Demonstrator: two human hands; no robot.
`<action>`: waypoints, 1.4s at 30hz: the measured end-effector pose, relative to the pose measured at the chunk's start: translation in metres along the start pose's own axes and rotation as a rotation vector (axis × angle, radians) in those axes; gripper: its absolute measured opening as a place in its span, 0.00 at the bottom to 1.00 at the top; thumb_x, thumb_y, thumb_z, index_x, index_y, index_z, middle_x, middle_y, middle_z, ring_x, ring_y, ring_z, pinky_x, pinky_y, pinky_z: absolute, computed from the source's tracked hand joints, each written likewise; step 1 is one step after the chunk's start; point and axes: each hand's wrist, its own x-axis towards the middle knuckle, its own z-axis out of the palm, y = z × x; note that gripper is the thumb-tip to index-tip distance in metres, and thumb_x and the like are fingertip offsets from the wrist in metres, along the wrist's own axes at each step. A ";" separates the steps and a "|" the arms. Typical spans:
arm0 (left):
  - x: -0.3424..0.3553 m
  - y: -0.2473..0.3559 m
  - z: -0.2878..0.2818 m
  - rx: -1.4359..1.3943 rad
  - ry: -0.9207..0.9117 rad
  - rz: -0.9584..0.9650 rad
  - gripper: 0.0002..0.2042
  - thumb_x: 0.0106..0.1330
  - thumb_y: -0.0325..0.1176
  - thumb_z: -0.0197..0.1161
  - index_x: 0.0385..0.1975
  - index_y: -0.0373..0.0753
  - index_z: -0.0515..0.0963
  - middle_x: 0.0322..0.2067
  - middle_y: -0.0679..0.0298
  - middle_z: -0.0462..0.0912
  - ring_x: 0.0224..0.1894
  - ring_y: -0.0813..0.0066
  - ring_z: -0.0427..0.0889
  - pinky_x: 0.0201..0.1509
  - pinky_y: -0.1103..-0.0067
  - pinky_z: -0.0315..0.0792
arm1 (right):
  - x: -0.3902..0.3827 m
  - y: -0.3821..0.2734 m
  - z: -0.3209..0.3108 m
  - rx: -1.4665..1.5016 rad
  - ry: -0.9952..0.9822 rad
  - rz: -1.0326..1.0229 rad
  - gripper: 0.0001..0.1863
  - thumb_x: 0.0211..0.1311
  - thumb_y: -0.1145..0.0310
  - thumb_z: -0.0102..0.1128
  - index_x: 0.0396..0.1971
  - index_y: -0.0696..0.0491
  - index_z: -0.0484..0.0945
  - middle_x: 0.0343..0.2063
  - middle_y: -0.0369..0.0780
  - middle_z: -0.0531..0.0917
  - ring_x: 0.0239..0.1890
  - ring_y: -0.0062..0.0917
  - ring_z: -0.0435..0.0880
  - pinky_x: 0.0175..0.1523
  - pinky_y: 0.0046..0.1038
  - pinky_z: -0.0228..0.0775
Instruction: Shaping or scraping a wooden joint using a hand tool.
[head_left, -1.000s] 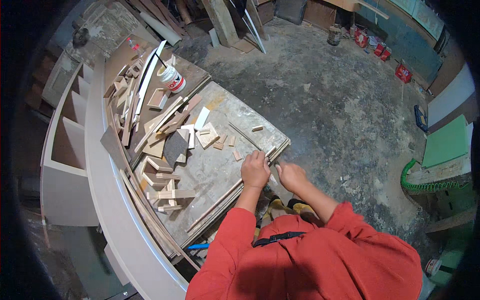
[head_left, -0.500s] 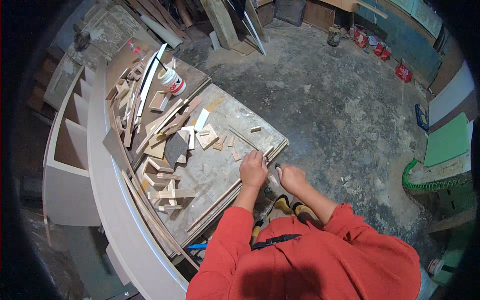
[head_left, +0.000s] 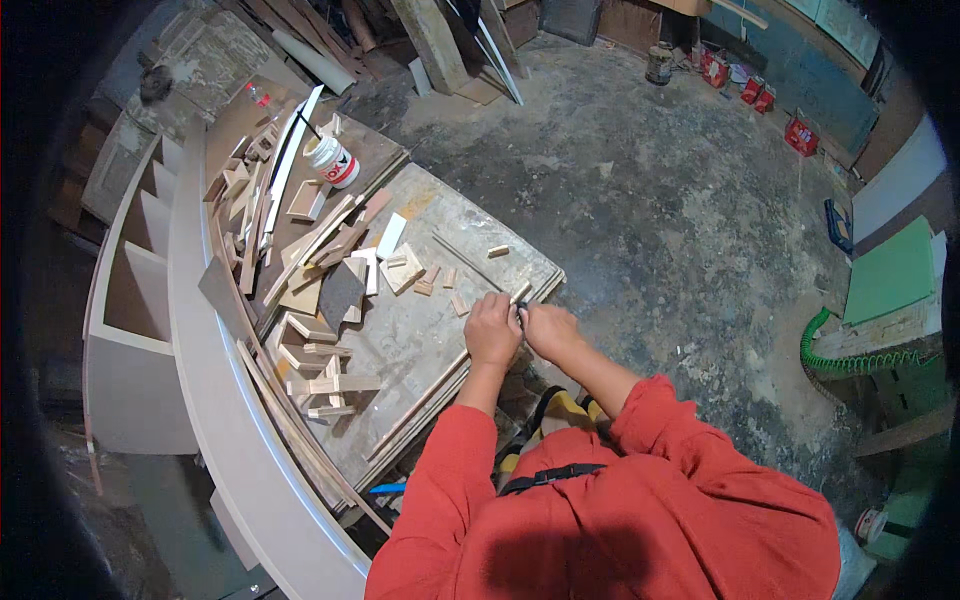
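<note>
Plainly, a wooden strip [head_left: 521, 292] pokes past the left hand [head_left: 492, 330], fingers clamped on it; the right hand [head_left: 553, 332] grips a dark tool [head_left: 522, 316]

A worn grey bench [head_left: 405, 390] is carrying a jumble of wooden offcuts [head_left: 345, 384], several small wooden blocks [head_left: 459, 305] and 1 white rectangular piece [head_left: 391, 236]. Toward the brown far end, 1 white tub [head_left: 331, 162] with a red band is standing beside the pile.

Left hand [head_left: 493, 330] curls, knuckles up | right hand [head_left: 552, 331] clenches just beside it | forearms [head_left: 611, 378] — both bare — angle inward
</note>
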 end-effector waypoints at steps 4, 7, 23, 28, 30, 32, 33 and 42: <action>-0.003 -0.006 0.001 0.008 0.024 -0.010 0.05 0.54 0.30 0.62 0.28 0.40 0.74 0.29 0.58 0.74 0.35 0.54 0.76 0.38 0.63 0.72 | -0.014 0.001 -0.007 -0.014 -0.033 0.008 0.18 0.66 0.57 0.49 0.32 0.57 0.78 0.29 0.53 0.82 0.35 0.49 0.82 0.40 0.48 0.73; -0.005 -0.005 0.001 0.012 0.003 -0.010 0.05 0.53 0.29 0.62 0.28 0.41 0.74 0.29 0.59 0.74 0.35 0.55 0.76 0.38 0.63 0.72 | -0.019 0.003 -0.008 -0.040 -0.067 0.049 0.18 0.66 0.58 0.49 0.31 0.58 0.78 0.30 0.52 0.82 0.35 0.49 0.82 0.40 0.48 0.73; -0.002 -0.005 0.002 -0.004 0.023 0.002 0.05 0.53 0.29 0.62 0.29 0.40 0.74 0.30 0.59 0.75 0.36 0.55 0.76 0.39 0.64 0.72 | 0.006 -0.002 -0.003 0.043 -0.058 0.013 0.21 0.67 0.54 0.46 0.32 0.57 0.79 0.32 0.53 0.82 0.36 0.50 0.82 0.41 0.50 0.72; 0.000 -0.002 -0.001 -0.008 0.017 0.000 0.05 0.55 0.30 0.61 0.28 0.39 0.73 0.30 0.58 0.75 0.35 0.55 0.76 0.38 0.64 0.72 | 0.026 0.039 0.011 0.210 -0.149 -0.162 0.20 0.69 0.57 0.42 0.32 0.58 0.76 0.32 0.52 0.82 0.35 0.48 0.80 0.42 0.46 0.69; 0.002 -0.004 0.001 -0.030 0.006 -0.024 0.05 0.54 0.31 0.62 0.28 0.40 0.74 0.30 0.58 0.76 0.36 0.55 0.76 0.40 0.64 0.72 | 0.026 0.061 0.007 0.364 -0.124 -0.204 0.20 0.69 0.57 0.42 0.33 0.58 0.76 0.31 0.51 0.81 0.35 0.44 0.80 0.42 0.44 0.68; 0.001 -0.009 -0.003 -0.043 0.000 -0.058 0.06 0.53 0.32 0.63 0.29 0.40 0.75 0.31 0.58 0.77 0.37 0.55 0.76 0.41 0.64 0.73 | 0.018 0.050 -0.022 0.528 -0.232 -0.103 0.20 0.70 0.56 0.41 0.35 0.58 0.75 0.29 0.47 0.78 0.35 0.36 0.77 0.43 0.36 0.68; -0.001 -0.017 -0.008 -0.065 -0.029 -0.091 0.08 0.51 0.33 0.65 0.30 0.40 0.77 0.32 0.58 0.77 0.38 0.55 0.77 0.42 0.65 0.73 | 0.016 0.044 -0.023 0.529 -0.247 -0.115 0.20 0.70 0.56 0.41 0.35 0.58 0.75 0.29 0.47 0.78 0.35 0.36 0.77 0.43 0.36 0.68; -0.038 -0.036 -0.043 0.049 -0.027 -0.037 0.15 0.50 0.37 0.68 0.36 0.40 0.81 0.37 0.61 0.80 0.43 0.58 0.76 0.47 0.66 0.70 | -0.016 0.061 -0.025 0.559 -0.185 -0.143 0.20 0.71 0.56 0.41 0.35 0.59 0.72 0.29 0.50 0.78 0.34 0.44 0.78 0.43 0.40 0.67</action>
